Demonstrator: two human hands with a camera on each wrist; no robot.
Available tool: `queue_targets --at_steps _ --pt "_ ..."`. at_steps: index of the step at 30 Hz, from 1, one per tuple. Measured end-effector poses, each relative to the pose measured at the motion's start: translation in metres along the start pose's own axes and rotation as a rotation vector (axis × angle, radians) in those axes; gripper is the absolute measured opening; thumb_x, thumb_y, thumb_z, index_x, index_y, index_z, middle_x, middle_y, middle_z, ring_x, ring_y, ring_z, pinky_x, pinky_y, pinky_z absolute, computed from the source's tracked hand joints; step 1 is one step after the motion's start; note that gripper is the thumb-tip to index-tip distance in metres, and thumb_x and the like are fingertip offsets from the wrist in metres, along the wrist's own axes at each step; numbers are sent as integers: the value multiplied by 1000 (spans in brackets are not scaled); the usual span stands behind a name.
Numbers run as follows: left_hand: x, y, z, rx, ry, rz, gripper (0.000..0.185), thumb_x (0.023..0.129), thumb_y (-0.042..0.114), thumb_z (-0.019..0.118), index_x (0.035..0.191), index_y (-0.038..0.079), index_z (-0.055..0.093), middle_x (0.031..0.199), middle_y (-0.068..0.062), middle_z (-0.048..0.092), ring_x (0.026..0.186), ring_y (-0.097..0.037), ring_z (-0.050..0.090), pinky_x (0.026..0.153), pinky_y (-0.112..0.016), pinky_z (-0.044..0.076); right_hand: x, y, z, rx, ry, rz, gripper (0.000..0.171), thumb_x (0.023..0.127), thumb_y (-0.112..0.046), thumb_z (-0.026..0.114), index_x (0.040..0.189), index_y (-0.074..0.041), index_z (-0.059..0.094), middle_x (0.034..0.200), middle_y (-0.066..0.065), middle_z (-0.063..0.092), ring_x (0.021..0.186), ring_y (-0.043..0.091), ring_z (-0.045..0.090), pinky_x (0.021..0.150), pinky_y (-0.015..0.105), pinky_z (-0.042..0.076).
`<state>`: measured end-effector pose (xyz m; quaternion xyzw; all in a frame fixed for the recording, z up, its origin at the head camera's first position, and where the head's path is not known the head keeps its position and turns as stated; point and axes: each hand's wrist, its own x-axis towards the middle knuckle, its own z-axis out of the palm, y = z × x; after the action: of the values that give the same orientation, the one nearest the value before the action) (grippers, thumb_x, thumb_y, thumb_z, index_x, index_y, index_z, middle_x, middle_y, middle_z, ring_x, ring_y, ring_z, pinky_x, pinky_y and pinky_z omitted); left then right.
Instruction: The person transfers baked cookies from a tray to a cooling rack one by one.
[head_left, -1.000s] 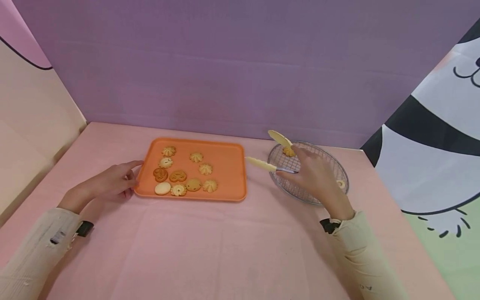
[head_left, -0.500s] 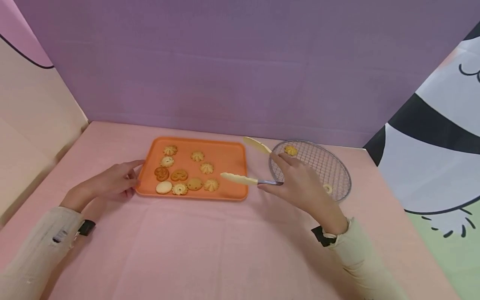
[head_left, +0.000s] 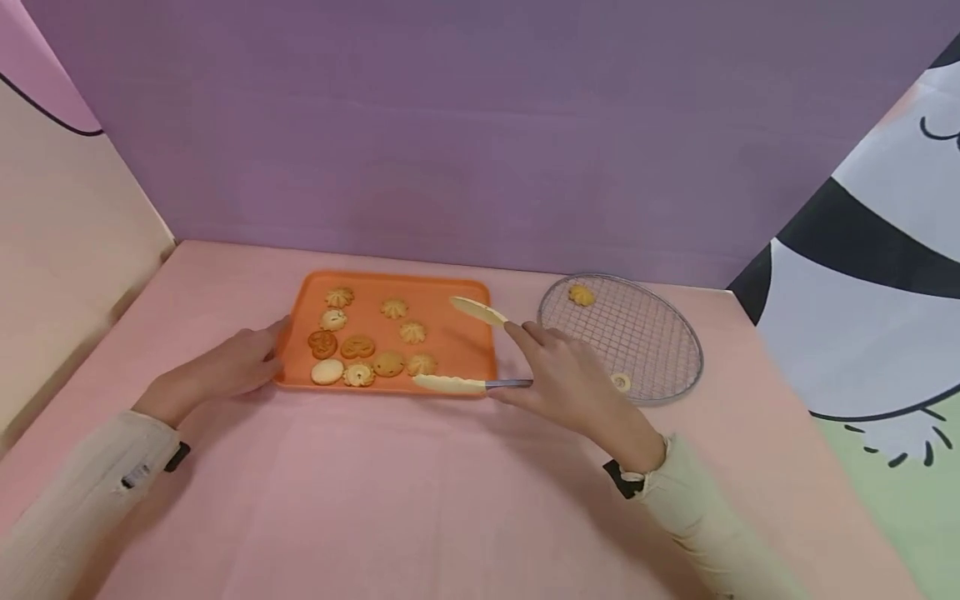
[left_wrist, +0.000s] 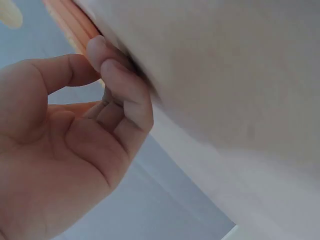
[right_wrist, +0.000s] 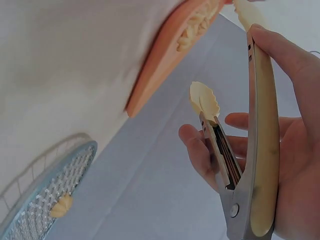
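My left hand (head_left: pixel 225 365) pinches the left rim of the orange tray (head_left: pixel 465 285); the left wrist view has the thumb and curled fingers (left_wrist: pixel 125 80) meeting at its edge. In my right hand (head_left: pixel 573 379) are food tongs (right_wrist: pixel 262 145) with cream scalloped tips and metal arms. The tongs stand spread, with no cookie between the tips, over the tray's right part. Several cookies lie on the tray, among them a swirled cookie (head_left: pixel 412 332), a pretzel-shaped cookie (head_left: pixel 357 347) and a plain round cookie (head_left: pixel 327 372). The lower tong tip is near the front-right swirled cookie (head_left: pixel 422 364).
A round wire rack (head_left: pixel 652 342) stands right of the tray, behind my right hand. One yellow swirled cookie (head_left: pixel 581 295) lies near its far left rim. A pale ring (head_left: pixel 620 382) at the tongs' handle end shows over the rack. A purple wall (head_left: pixel 450 142) borders the table's back.
My right hand has moved left with the spread tongs, from over the wire rack to over the tray's right part. The rack's cookie stayed there. The left hand remains at the tray's left edge.
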<state>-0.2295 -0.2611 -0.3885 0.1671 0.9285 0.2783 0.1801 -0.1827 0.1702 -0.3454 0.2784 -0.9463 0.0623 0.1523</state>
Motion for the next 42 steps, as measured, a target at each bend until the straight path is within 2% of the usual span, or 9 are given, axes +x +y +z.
queue_targets --at_steps 6,10,14,16,19,24,27,34,42 --pt "9 2 7 84 57 57 71 97 8 48 153 -13 10 67 -2 52 51 -13 47 53 -30 41 -3 3 9 -31 -22 -2 95 74 -66 75 137 1 54 125 19 65 102 37 67 74 48 57" --pt "6 0 8 119 125 52 71 96 9 50 153 -12 14 67 -2 50 55 -15 44 58 -32 39 2 0 14 -32 -31 4 97 76 -69 71 137 4 53 126 18 64 101 36 67 76 47 57" --pt "3 2 9 128 152 46 71 96 10 50 153 -13 15 68 -3 49 56 -16 47 61 -34 41 7 -3 16 -53 -56 27 96 78 -72 68 136 3 56 125 16 65 96 33 68 69 45 57" --pt "2 2 10 131 156 42 71 96 10 51 153 -13 14 68 -3 50 56 -16 47 61 -33 42 9 -4 17 -59 -63 31 92 79 -71 67 134 2 58 123 15 66 91 32 68 64 42 56" --pt "3 3 11 119 157 31 71 96 10 50 152 -14 14 67 -2 51 56 -15 48 57 -31 40 10 -5 20 -51 -57 23 77 81 -65 70 123 0 64 101 9 70 74 25 65 54 35 51" --pt "4 4 11 117 148 12 71 97 11 50 153 -13 13 66 -3 50 56 -15 47 56 -31 39 10 -6 23 -31 -23 -17 57 81 -52 78 110 -4 69 71 -3 59 57 14 51 46 28 41" --pt "3 4 11 123 146 3 71 97 12 50 153 -13 13 67 -3 48 57 -16 47 58 -32 39 9 -8 24 -34 -11 -30 55 80 -51 79 108 -5 70 70 -3 59 57 14 52 46 29 42" --pt "-1 3 12 113 150 13 72 97 11 50 154 -12 11 66 -1 51 55 -15 46 58 -32 39 5 -19 26 -75 46 -99 51 81 -48 79 107 -5 73 88 3 72 68 22 67 54 33 52" --pt "-2 1 14 124 151 9 71 98 12 49 153 -13 12 64 -1 47 53 -14 44 57 -32 39 2 -27 28 -123 68 -91 44 81 -48 78 99 -8 74 76 0 69 59 18 63 43 26 41"
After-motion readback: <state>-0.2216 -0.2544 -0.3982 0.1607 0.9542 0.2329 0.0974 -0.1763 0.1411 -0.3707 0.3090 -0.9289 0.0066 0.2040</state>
